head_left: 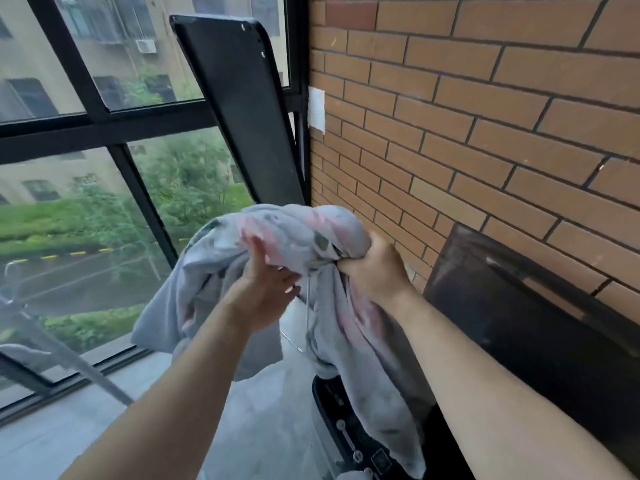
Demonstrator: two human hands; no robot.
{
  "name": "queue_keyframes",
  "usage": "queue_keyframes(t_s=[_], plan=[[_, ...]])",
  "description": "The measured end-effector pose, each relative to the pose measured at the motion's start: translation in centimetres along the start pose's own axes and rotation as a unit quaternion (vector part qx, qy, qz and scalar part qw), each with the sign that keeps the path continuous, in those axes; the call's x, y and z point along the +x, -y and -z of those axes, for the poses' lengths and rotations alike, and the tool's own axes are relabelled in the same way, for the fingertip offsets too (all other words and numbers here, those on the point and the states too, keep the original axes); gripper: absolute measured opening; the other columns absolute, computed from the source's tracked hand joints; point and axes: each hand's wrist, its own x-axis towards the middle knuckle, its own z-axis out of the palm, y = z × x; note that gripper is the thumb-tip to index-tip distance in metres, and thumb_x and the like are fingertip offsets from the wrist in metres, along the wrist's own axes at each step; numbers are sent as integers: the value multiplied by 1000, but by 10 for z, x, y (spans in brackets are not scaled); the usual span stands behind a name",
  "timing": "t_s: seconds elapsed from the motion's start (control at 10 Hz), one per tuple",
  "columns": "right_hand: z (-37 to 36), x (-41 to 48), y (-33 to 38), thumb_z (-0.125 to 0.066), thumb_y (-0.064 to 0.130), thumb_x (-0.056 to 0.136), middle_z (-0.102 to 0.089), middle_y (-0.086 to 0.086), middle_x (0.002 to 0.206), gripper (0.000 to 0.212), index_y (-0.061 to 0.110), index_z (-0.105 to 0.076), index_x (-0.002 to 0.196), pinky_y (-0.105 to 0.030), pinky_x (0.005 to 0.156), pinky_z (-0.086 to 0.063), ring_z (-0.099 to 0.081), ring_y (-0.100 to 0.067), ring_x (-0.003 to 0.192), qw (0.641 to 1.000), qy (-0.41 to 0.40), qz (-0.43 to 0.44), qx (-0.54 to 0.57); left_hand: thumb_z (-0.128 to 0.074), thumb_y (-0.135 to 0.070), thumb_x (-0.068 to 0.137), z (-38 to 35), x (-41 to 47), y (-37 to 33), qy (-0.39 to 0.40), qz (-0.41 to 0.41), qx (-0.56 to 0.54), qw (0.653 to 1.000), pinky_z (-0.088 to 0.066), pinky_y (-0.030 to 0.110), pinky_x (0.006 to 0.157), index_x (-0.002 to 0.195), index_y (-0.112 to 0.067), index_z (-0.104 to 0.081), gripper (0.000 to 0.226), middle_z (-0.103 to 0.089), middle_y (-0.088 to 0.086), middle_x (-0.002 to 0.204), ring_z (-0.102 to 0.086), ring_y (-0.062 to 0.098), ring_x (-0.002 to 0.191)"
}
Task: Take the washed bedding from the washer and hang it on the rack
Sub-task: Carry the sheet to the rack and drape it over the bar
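The bedding (311, 237) is a grey bunch with pink and dark patches. I hold it up in front of me, and its tail hangs down to the washer (349, 438). My right hand (374, 268) grips a fistful of it tight. My left hand (263, 289) lies open against the cloth, fingers straight. A brick wall (485, 116) runs on the right, a black-framed window (104, 133) on the left, with a black board (242, 109) leaning between them. Pale floor (52, 441) lies below.

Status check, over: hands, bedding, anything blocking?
Copy: right hand grips bunched bedding, left hand flat against it. Lifted, tail hanging over washer. Nothing seen in the way.
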Motion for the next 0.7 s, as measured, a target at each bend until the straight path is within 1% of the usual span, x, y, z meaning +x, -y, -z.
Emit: queue_keyframes(t_s=[0.1,0.2,0.3,0.4,0.5,0.6,0.7], plan=[[3,1,44,-73,29,73,-65,1,101,48,20,-53,115,-37,75,-54,-62,-21,90,982,120,78,-122,-44,-79,76,-2,9,35,116,-4,155,981,-30,46,118,147,-12,-43,97,-49,19,147,-51,29,132],[5,-3,47,-75,29,71,-65,8,104,52,25,-52,117,-29,75,-52,-63,-8,93,952,276,48,-124,-51,-65,88,-14,6,24,75,-59,165,982,-36,49,114,131,-5,-60,75,-57,26,135,-55,34,127],[7,0,13,-88,37,63,-65,17,119,86,34,-45,137,-32,98,-51,-63,-3,108,953,297,-3,-58,-47,-47,98,-6,14,6,80,-74,130,985,-55,46,93,104,-7,-76,50,-69,21,113,-69,33,104],[-6,-14,-29,-90,54,53,-52,22,133,118,39,-22,148,-32,110,-41,-51,-4,124,916,362,-20,-174,-49,-38,97,-4,15,2,99,-81,137,982,-51,41,94,93,-10,-78,41,-71,11,99,-70,24,90],[-31,-30,-57,-92,60,49,-48,24,133,112,39,-31,141,-29,110,-42,-47,2,126,931,335,5,-148,-48,-36,97,-16,11,-1,125,-53,127,982,-46,38,92,88,-9,-78,41,-71,9,88,-66,23,83],[-45,-29,-71,-80,72,55,-59,23,119,81,44,-47,124,-30,99,-47,-57,-4,116,970,212,14,-119,-44,-36,99,-25,12,-8,150,-70,117,979,-47,38,85,84,-9,-77,45,-70,8,80,-65,23,77],[-36,-19,-58,-69,54,76,-70,11,100,40,35,-60,110,-30,83,-50,-65,-17,99,977,108,47,-179,-46,-43,98,-26,11,-22,177,-93,84,976,-48,40,92,89,-9,-75,46,-70,8,85,-68,24,83]])
